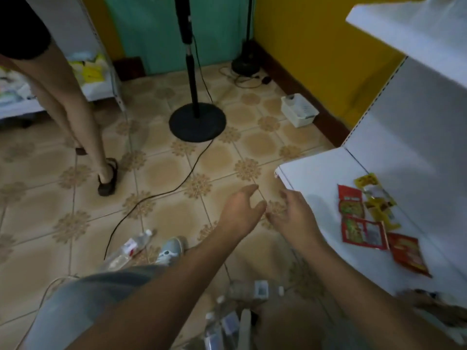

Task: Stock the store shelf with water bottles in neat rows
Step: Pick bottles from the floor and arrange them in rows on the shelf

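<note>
My left hand and my right hand hover side by side over the tiled floor, fingers loosely curled, holding nothing. Just to their right is the corner of the white store shelf, which carries only snack packets. One clear water bottle with a red-and-white label lies on the floor by my shoe. More water bottles lie blurred at the bottom of the view, under my forearms.
Red and yellow snack packets lie on the shelf. A black stand base with a trailing cable sits mid-floor. A white basket stands by the yellow wall. Another person's legs are at the left. An upper shelf overhangs at top right.
</note>
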Motion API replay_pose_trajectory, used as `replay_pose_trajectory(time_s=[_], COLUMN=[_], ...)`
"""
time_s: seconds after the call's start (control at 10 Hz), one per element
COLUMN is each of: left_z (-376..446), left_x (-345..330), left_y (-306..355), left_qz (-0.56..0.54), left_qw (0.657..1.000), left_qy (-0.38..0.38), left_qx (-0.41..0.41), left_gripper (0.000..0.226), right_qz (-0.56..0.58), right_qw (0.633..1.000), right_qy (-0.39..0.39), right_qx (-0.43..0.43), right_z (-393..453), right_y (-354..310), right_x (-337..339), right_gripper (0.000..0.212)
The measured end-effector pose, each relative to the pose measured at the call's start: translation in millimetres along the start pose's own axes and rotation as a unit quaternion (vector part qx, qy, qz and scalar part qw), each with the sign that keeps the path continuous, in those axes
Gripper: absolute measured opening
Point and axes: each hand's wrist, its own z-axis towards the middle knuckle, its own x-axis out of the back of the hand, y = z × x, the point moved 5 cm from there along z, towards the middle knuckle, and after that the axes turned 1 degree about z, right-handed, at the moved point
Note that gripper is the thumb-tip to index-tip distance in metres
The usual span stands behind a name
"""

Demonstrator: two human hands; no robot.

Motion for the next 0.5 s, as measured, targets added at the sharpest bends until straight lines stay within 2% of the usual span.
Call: replay_pose_trajectory(time_s=[0.1,0.2,0.3,0.4,0.5], left_z=[19,37,51,61,64], left_x=[-46,-97,-151,-200,-239], left_y=[-21,-51,-90,-139,-194], left_qz=[0.018,0.019,0.017,0.023,0.041], left_qw=[0.998,0.993,0.983,0.970,0.959], left_qy=[-0.055,-0.111,-0.175,-0.226,-0.253], left_qx=[-0.001,0.026,0.053,0.090,0.122], left_gripper=[0.052,0.051,0.051,0.050,0.048], right_qz=[0.049,0.090,0.135,0.189,0.249], right_qw=[0.993,0.967,0.916,0.854,0.782], right_qy=[-0.054,-0.083,-0.111,-0.107,-0.117], right_qx=[-0.091,-0.225,-0.361,-0.473,-0.560], right_z=[-3,-15,-30,-45,-57], right_y=[48,107,160,222,257], right_x=[-37,-75,-124,-192,-253], right_gripper=[0.059,0.053,0.042,0.025,0.027])
